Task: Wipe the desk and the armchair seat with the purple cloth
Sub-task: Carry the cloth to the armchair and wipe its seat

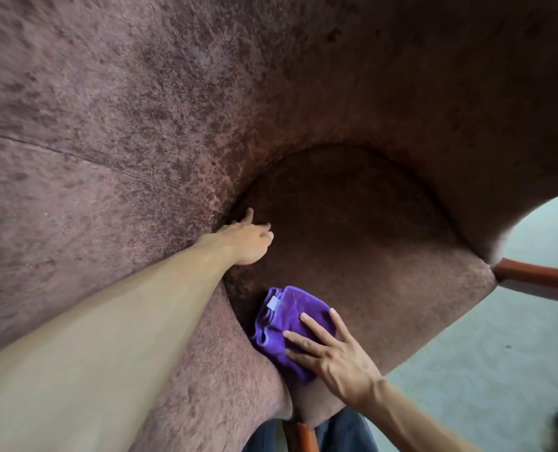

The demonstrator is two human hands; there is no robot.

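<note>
Purple terry cloth (290, 327), folded into a thick pad with a small white tag on its upper edge, is lying on the front left part of the armchair seat (362, 256), pressed up against the armrest wall (225, 370) that is rising just beside it. The right hand (339, 357) is resting flat on the near half of the cloth, palm down; its fingers (313, 326) are lying spread and extended across the fabric, pressing rather than pinching. The left hand (248, 239) is reaching farther back than the cloth, to the crease where the seat is meeting the backrest (271, 76); its fingers are lying loosely curled against the upholstery, with one pointing into the crease, and holding nothing. The worn reddish-brown upholstery, mottled with darker patches, is filling most of the view behind the cloth. Orange-brown wooden legs (538, 275) are projecting from the seat's right corner and from beneath its front edge, nearest the viewer. Pale grey floor (483, 360) is showing to the right of the seat.
</note>
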